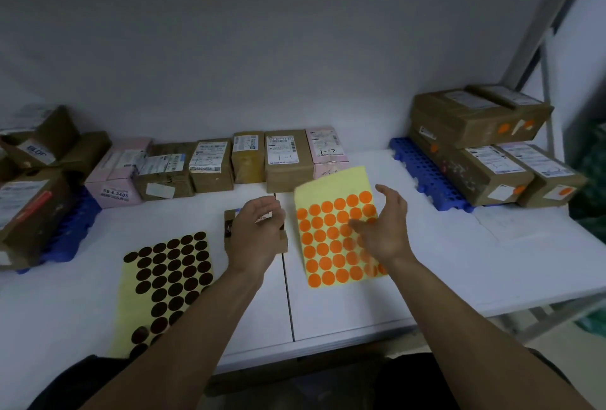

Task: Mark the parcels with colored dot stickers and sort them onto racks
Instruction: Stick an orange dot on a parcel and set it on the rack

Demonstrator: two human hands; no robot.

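Right-rack parcels [475, 120] dotted orange; back row [282, 160] unmarked. Left hand [255, 232] grips small parcel [282, 244], right hand [383, 229] open over orange sheet [328, 239].

Standing by, I see a person whose arms are uncovered. The left forearm [183, 321] and the right forearm [459, 321] are bare from the wrist down to the bottom edge of the view. The left hand [254, 232] is sharp enough to show its knuckles and the cords at the wrist. The right hand [382, 229] is smeared by blur, so its fingers run together.

Outside the left arm, low in the view, there is a patch of black cloth [65, 386]. I cannot tell whether it is sleeve or shirt. Between the arms there is more dark clothing [328, 390] with a faint bluish cast, too blurred to name.
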